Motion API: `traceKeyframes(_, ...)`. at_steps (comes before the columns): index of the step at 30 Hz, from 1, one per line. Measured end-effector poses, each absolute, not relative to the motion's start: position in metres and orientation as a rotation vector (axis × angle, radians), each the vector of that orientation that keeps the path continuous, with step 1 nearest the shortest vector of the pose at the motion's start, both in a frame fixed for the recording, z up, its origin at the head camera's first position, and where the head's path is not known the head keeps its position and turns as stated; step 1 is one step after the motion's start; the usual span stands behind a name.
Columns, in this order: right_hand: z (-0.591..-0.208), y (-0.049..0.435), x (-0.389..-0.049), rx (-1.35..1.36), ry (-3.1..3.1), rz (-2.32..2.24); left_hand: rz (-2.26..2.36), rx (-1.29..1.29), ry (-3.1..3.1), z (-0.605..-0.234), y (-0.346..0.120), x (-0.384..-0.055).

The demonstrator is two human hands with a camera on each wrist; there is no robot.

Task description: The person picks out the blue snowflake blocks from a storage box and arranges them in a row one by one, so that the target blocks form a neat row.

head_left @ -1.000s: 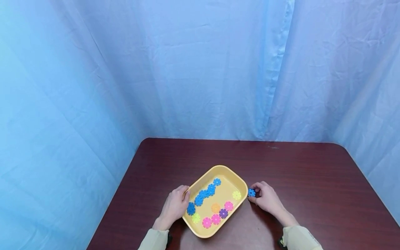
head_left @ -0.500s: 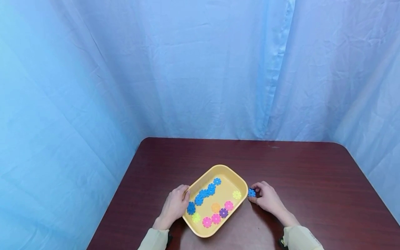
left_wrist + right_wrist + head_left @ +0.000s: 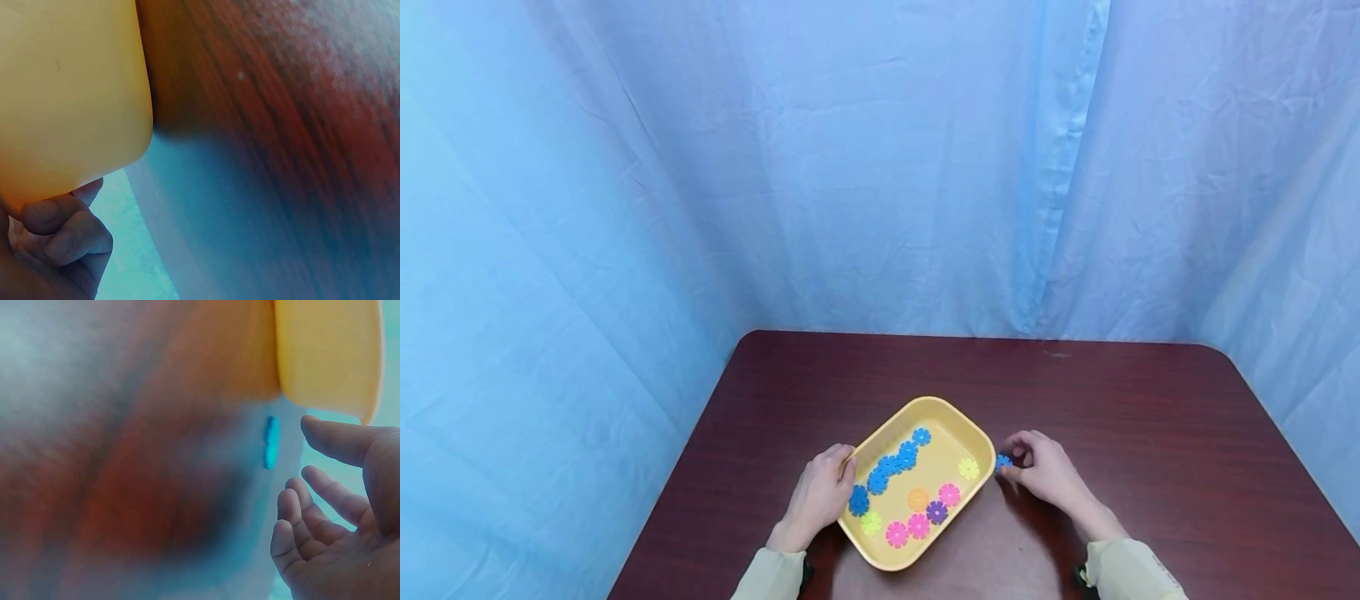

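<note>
My left hand (image 3: 817,500) grips the left side of a yellow plastic tray (image 3: 952,412), its thumb over the rim; the curled fingers (image 3: 78,240) show under the tray wall in the left wrist view. Beside the tray's right end, a blue flower-shaped snowflake disc (image 3: 1003,463) lies on the table. Just above it is my right hand (image 3: 1048,473), thumb and fingers apart. In the right wrist view, a gap separates the blue disc (image 3: 270,442) from the fingertips, and nothing is between them.
Inside the tray lie several overlapping blue discs (image 3: 887,465), pink ones (image 3: 897,534), a purple one (image 3: 936,512), an orange one (image 3: 917,499) and yellow ones (image 3: 968,468). The dark wooden table (image 3: 1120,400) is surrounded by blue curtains (image 3: 880,167).
My right hand has let go of the blue snowflake disc and lifted slightly away to the right. The disc stays beside the tray. My left hand and the tray have not moved.
</note>
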State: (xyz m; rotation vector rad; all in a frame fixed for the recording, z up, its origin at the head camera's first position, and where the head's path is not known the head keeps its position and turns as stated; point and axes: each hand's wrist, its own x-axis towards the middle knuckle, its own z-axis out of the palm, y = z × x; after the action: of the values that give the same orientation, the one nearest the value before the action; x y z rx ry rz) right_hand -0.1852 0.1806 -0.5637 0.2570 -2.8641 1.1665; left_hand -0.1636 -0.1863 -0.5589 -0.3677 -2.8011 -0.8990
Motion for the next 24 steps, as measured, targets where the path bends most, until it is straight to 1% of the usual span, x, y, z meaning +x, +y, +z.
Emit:
traceKeyframes(12,-0.519,0.174,-0.191,0.347,-2.821,1.103,-0.905,-0.362,-2.807,-0.559,-0.186,-0.164)
traceKeyframes(24,-0.498,0.159,-0.199,0.417,-2.807,1.11,-0.884,-0.373,-2.789,-0.56,-0.186,-0.165)
